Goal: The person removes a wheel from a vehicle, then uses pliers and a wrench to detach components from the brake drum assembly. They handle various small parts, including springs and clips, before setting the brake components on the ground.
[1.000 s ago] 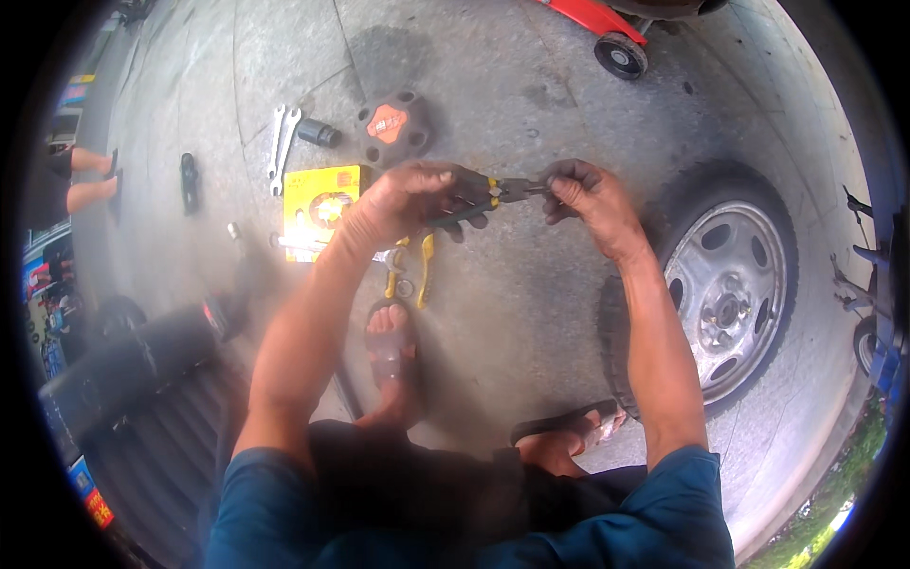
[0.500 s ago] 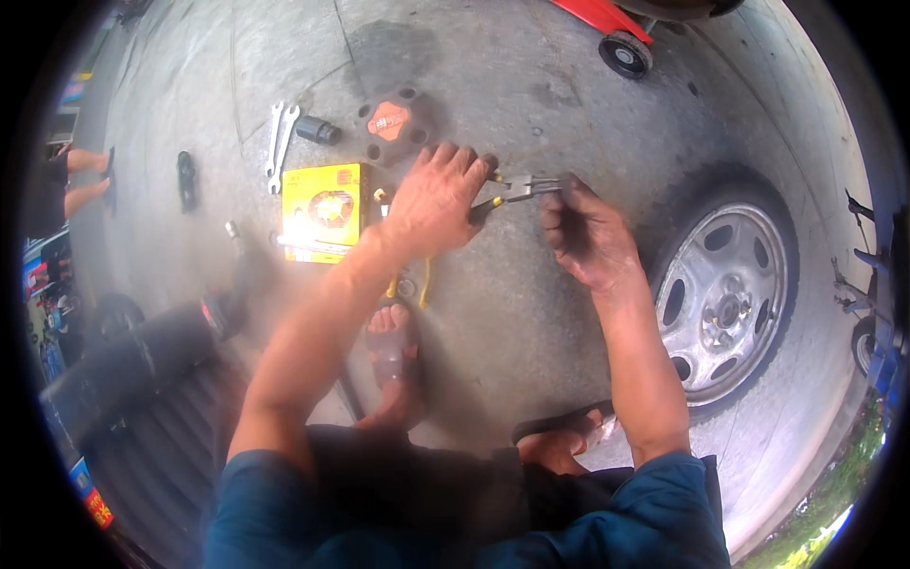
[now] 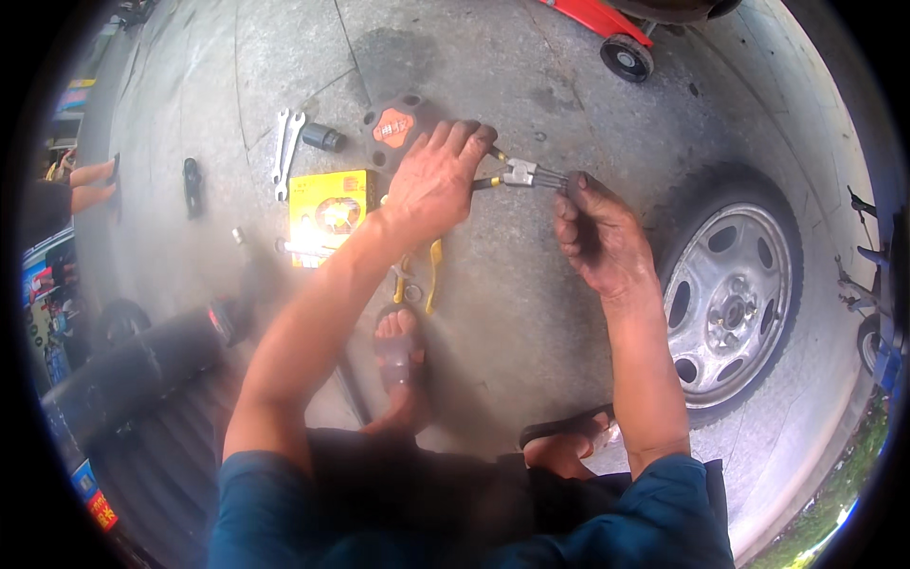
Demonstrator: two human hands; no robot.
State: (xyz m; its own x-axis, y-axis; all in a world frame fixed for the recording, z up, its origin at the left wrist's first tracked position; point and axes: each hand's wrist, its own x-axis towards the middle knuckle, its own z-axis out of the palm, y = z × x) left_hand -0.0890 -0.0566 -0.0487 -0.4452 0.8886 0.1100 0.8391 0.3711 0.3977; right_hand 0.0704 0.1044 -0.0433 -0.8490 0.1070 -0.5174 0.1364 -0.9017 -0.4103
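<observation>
A pair of circlip pliers (image 3: 520, 174), with yellow-and-black handles and slim metal jaws, is held above the concrete floor. My left hand (image 3: 434, 180) is wrapped round its handles, which stand spread apart. At the jaw tips, the thumb and fingers of my right hand (image 3: 604, 232) are pinched together; any small part between them is hidden. Below my left wrist lies a yellow-handled tool (image 3: 433, 275), partly covered by the forearm, with a small metal ring (image 3: 413, 293) beside it. A yellow box (image 3: 327, 204) stands left of my left hand.
Two wrenches (image 3: 286, 156), a black socket (image 3: 323, 137) and a dark hub cap with an orange centre (image 3: 393, 125) lie beyond the box. A wheel (image 3: 730, 303) lies at right. A red floor jack (image 3: 607, 24) stands far off, and a black cylinder (image 3: 142, 365) sits at left.
The pliers have turned a little, their jaws now angling down toward my right hand. My right hand has shifted slightly right and nearer. The whole view has tilted slightly.
</observation>
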